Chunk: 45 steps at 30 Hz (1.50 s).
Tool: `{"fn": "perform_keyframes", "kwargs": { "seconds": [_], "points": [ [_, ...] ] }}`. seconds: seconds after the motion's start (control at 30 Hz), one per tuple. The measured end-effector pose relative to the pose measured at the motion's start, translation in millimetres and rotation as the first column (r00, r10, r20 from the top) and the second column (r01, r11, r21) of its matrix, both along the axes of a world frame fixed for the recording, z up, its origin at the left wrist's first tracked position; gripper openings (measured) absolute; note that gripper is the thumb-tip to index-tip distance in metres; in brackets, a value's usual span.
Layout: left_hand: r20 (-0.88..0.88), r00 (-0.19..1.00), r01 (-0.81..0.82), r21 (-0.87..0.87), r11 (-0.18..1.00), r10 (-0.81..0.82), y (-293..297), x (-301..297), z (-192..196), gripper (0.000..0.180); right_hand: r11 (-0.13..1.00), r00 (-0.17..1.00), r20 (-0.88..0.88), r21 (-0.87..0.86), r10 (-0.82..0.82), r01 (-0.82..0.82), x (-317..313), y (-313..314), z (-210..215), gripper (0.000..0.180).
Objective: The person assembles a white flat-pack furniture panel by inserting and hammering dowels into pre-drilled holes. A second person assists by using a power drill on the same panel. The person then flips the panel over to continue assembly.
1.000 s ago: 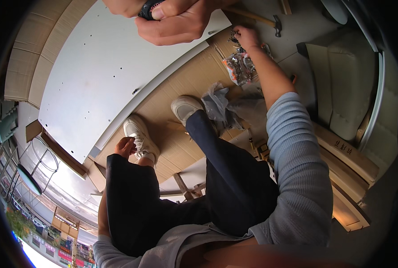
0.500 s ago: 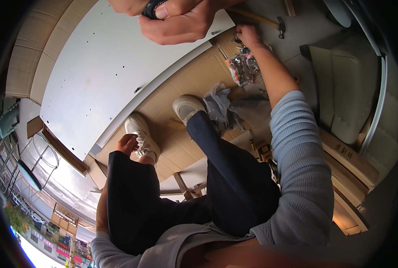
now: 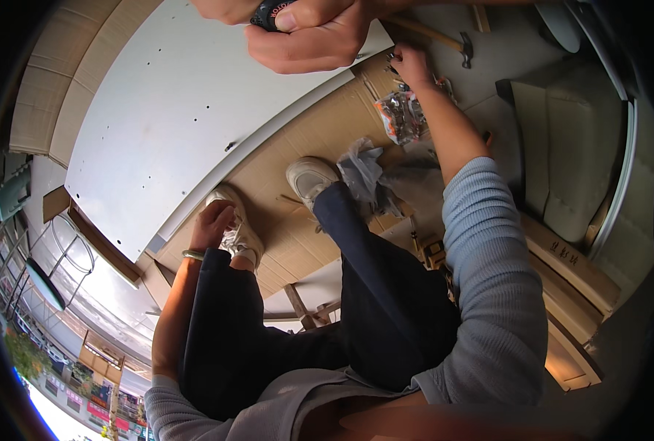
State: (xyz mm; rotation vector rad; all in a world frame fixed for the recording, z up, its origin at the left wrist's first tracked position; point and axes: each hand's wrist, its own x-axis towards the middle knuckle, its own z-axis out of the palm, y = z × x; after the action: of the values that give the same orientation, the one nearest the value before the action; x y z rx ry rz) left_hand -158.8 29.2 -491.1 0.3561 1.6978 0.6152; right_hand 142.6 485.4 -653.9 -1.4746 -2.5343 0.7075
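Curling beside the right corner of the white panel [image 3: 158, 110], the right hand [image 3: 412, 66] meets metal fittings [image 3: 394, 70], grip unclear. The left hand [image 3: 214, 223] half-curls above a shoe [image 3: 243, 239], hold unclear.

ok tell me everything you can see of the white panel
The white panel is a large, flat, smooth-looking board, dotted with small dark holes. A small dark piece sits by its long near edge, where a narrow greyish strip shows. It lies slantwise, brown cardboard along that edge. Another person's hands hide part of its far side; whether they touch it is unclear. The right hand is near its right corner.
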Motion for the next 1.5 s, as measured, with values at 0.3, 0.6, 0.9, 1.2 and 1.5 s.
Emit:
{"fn": "perform_keyframes", "kwargs": {
  "seconds": [0.3, 0.6, 0.9, 1.2, 1.5],
  "points": [
    [0.023, 0.999, -0.046, -0.062, 0.997, 0.048, -8.5, 1.1, -6.0, 0.026, 0.993, 0.94, 0.329, 0.038, 0.097, -0.115, -12.8, -1.7, 12.3, 0.015],
    [0.028, 0.999, -0.038, -0.075, 0.996, 0.04, -12.5, 2.6, -8.9, 0.025, 0.962, 0.885, 0.425, 0.098, 0.192, -0.256, -19.2, -7.4, 27.3, 0.022],
    [0.063, 0.995, -0.065, -0.114, 0.991, 0.073, -19.2, 1.0, -15.8, 0.029, 0.999, 0.975, 0.22, 0.011, -0.04, 0.038, -1.4, -4.1, 1.8, 0.014],
    [0.065, 0.997, -0.035, -0.072, 0.997, 0.04, -12.5, 3.9, -13.5, 0.027, 0.983, 0.822, 0.538, -0.098, 0.186, -0.158, -16.1, 5.5, 25.2, 0.02],
    [0.023, 0.991, 0.133, 0.02, 0.991, -0.133, 51.4, 14.9, 15.6, 0.022, 0.989, 0.886, 0.456, -0.076, -0.081, 0.13, -31.3, 1.5, 33.8, 0.023]
  ]
}}
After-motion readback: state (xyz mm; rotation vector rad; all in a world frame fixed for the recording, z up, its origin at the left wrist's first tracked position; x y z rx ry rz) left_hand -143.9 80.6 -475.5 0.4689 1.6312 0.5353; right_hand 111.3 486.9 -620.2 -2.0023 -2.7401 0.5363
